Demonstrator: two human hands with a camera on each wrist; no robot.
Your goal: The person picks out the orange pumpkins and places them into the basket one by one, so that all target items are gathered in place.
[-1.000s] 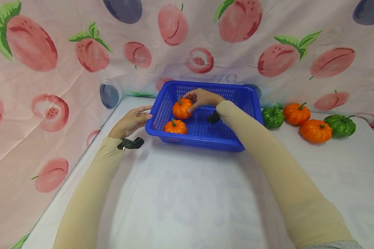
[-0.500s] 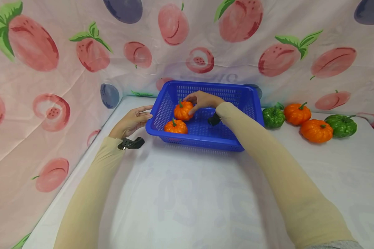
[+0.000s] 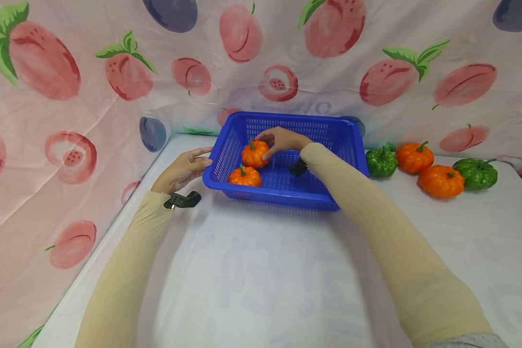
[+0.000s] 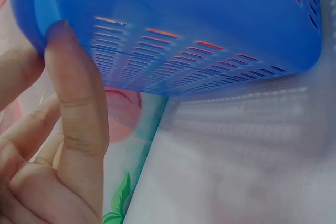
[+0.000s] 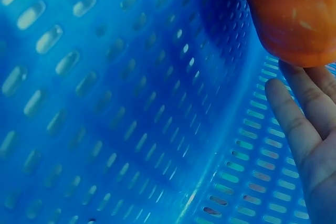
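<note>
A blue slotted plastic basket stands at the back of the white table. My left hand pinches its left rim; the left wrist view shows the thumb against the basket wall just under the lip. Inside the basket, my right hand grips a small orange pumpkin with a green stem between thumb and fingers. In the right wrist view the pumpkin touches the fingers. A second orange pumpkin sits in front of it, near the left front corner.
Right of the basket, a green pumpkin, an orange one, another orange one and a green one stand close together on the table. A fruit-print cloth hangs behind and at the left.
</note>
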